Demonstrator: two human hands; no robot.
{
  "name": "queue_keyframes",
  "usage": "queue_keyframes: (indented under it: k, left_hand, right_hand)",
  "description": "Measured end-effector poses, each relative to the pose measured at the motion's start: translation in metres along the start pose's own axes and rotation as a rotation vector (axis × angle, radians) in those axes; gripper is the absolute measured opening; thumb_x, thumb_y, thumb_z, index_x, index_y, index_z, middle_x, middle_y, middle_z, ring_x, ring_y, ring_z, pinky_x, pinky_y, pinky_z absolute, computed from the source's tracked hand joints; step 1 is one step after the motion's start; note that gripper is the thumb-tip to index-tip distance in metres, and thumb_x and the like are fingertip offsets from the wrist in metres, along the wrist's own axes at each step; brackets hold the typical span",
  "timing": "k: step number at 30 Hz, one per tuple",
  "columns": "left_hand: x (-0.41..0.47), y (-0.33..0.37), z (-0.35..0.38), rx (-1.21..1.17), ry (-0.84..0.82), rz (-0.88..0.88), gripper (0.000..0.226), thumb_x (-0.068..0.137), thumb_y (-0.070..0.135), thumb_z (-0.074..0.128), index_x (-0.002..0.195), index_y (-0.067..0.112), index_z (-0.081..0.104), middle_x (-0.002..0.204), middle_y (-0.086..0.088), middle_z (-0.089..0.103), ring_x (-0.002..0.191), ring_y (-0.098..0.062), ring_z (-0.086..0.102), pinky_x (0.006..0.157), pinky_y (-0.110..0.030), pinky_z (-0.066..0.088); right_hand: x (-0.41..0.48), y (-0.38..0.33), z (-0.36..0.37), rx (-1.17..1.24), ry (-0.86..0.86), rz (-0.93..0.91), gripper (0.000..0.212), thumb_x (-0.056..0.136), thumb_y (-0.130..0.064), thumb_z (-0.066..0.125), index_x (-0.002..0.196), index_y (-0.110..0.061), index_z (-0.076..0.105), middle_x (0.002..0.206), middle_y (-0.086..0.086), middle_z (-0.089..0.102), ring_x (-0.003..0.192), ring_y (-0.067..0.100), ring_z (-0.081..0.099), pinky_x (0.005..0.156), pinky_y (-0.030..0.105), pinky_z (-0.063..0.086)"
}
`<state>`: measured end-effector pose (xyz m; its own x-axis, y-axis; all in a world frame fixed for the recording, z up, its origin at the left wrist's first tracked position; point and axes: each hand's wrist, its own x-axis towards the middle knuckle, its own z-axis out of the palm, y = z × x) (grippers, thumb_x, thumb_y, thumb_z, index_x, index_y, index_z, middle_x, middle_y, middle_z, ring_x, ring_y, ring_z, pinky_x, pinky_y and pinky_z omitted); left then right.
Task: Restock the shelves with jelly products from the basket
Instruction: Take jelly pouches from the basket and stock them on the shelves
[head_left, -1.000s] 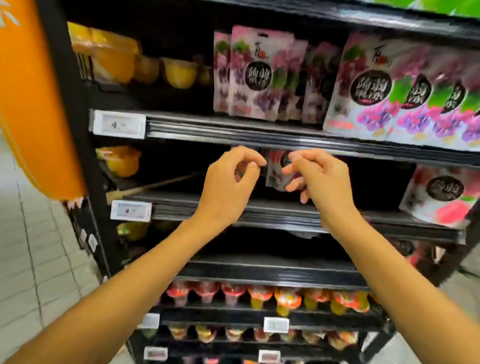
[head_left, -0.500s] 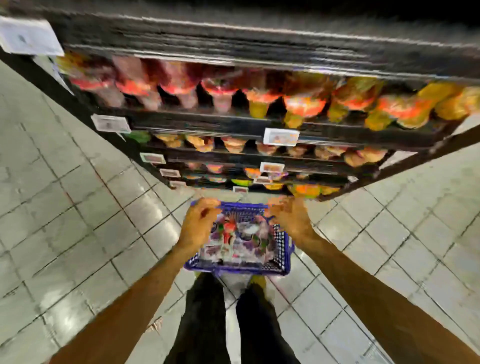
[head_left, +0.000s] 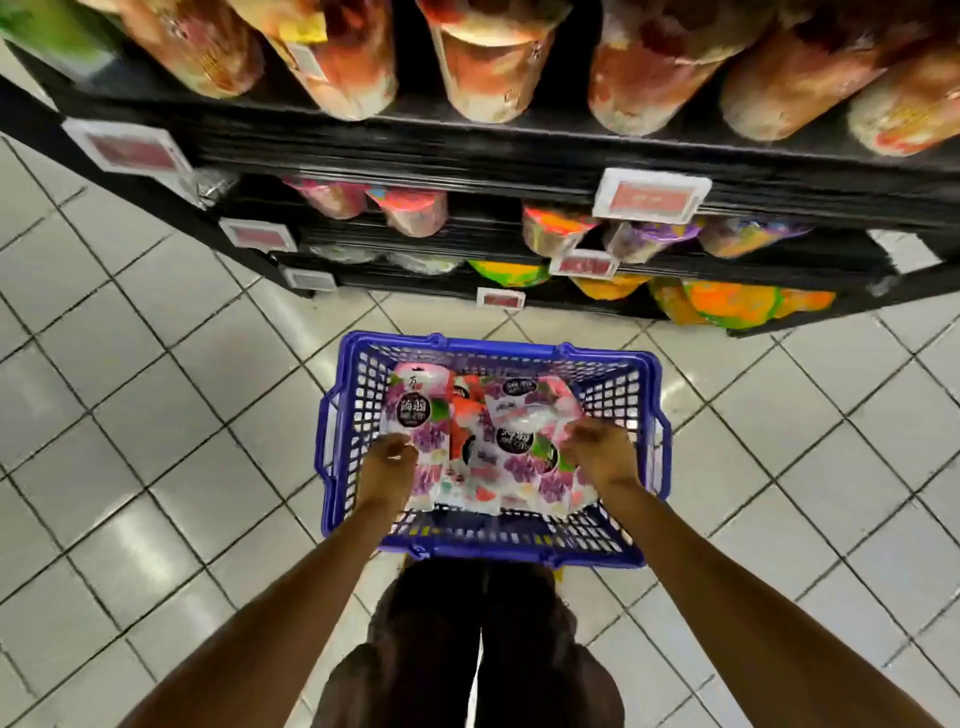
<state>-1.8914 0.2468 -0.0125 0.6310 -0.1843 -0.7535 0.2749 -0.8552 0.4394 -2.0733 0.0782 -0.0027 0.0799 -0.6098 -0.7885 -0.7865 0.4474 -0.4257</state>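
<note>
jelly pouches: pink and purple printed packs, several, lying loose and overlapping in a heap inside the blue basket. basket: open-mesh plastic, set on the tiled floor just in front of the person's feet and close to the foot of the shelf unit, likely so each reach down is short and both hands are free. left hand: lowered into the left side of the heap, fingers curled down onto a pouch; whether it has actually closed on it cannot be told. right hand: lowered into the right side, fingers bent over the edge of another pouch; grip likewise unclear. both hands working apart, apparently to take one pack each or to lift a bundle from both ends. shelf unit: lower tiers hold cup jellies laid front-facing behind price tags; no pouches visible on these tiers. stock status: plenty remaining in the basket; restocking judged well short of finished.
</note>
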Motion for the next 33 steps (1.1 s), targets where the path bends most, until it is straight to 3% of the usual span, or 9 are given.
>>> queue_keyframes:
  k: [3,7,13,16,20,24,27,30,33]
  left_hand:
    - [0.053,-0.027,0.022,0.025,0.027,0.011,0.024,0.091,0.009,0.06,0.114,0.004,0.062,0.102,-0.007,0.063,0.091,-0.025,0.06,0.079,-0.033,0.049]
    - [0.118,-0.052,0.05,0.014,0.066,-0.015,0.016,0.087,0.006,0.065,0.101,0.01,0.059,0.086,-0.007,0.062,0.076,-0.027,0.059,0.07,-0.034,0.043]
    - [0.168,-0.064,0.081,0.267,0.132,-0.155,0.075,0.08,0.042,0.075,0.133,0.0,0.043,0.133,-0.021,0.053,0.123,-0.039,0.051,0.1,-0.046,0.044]
    - [0.178,-0.064,0.086,0.475,0.096,-0.177,0.1,0.073,0.059,0.075,0.139,-0.003,0.033,0.143,-0.022,0.044,0.133,-0.038,0.04,0.11,-0.044,0.036]
    - [0.179,-0.055,0.079,0.388,-0.182,-0.213,0.118,0.07,0.08,0.058,0.154,0.007,0.017,0.159,-0.016,0.027,0.148,-0.031,0.023,0.122,-0.043,0.017]
    - [0.136,-0.037,0.058,0.466,-0.131,-0.047,0.094,0.056,0.067,0.081,0.122,0.004,0.057,0.116,-0.013,0.068,0.113,-0.028,0.063,0.088,-0.033,0.051]
    - [0.09,-0.009,0.025,0.148,-0.16,0.077,0.042,0.06,0.032,0.092,0.086,0.016,0.064,0.07,0.011,0.066,0.084,-0.02,0.069,0.057,-0.011,0.051]
    - [0.029,0.032,-0.016,-0.038,-0.193,0.164,0.049,0.062,0.019,0.092,0.104,0.017,0.067,0.083,0.009,0.069,0.077,-0.007,0.068,0.068,-0.016,0.056]
    - [-0.036,0.071,-0.058,-0.188,-0.237,0.185,0.044,0.066,0.017,0.089,0.105,0.012,0.069,0.079,0.003,0.073,0.054,0.004,0.063,0.05,-0.014,0.051]
  right_hand:
    - [0.052,0.004,0.037,-0.112,0.069,0.025,0.02,0.095,-0.011,0.057,0.104,0.001,0.071,0.11,0.021,0.07,0.099,0.037,0.065,0.072,0.029,0.047]
    - [0.116,0.009,0.079,-0.178,0.143,-0.002,0.03,0.098,-0.025,0.054,0.109,0.0,0.067,0.114,0.022,0.068,0.103,0.038,0.064,0.074,0.029,0.045]
    - [0.166,0.027,0.105,-0.386,0.126,0.088,0.069,0.082,-0.051,0.069,0.127,-0.001,0.053,0.122,0.02,0.063,0.114,0.035,0.06,0.095,0.039,0.049]
    - [0.175,0.034,0.106,-0.313,0.037,0.119,0.023,0.081,-0.038,0.073,0.084,-0.017,0.062,0.095,0.012,0.065,0.085,0.024,0.063,0.077,0.031,0.05]
    - [0.168,0.027,0.101,0.098,-0.155,0.23,0.023,0.084,-0.007,0.07,0.072,-0.02,0.054,0.073,0.003,0.055,0.049,0.007,0.051,0.047,0.019,0.043]
    - [0.123,0.014,0.075,0.362,-0.249,0.362,0.026,0.083,0.002,0.061,0.108,-0.005,0.064,0.098,0.02,0.065,0.078,0.026,0.059,0.063,0.031,0.047]
    - [0.07,0.008,0.041,0.534,-0.361,0.354,0.019,0.085,0.009,0.058,0.089,-0.007,0.067,0.082,0.01,0.072,0.069,0.023,0.071,0.055,0.028,0.054]
    - [0.011,-0.004,0.01,0.623,-0.374,0.265,0.028,0.083,0.013,0.061,0.1,-0.006,0.072,0.088,0.011,0.073,0.076,0.027,0.071,0.066,0.036,0.056]
    - [-0.053,-0.021,-0.023,0.748,-0.369,0.168,0.041,0.086,0.003,0.065,0.126,0.0,0.06,0.119,0.021,0.065,0.112,0.043,0.06,0.076,0.046,0.054]
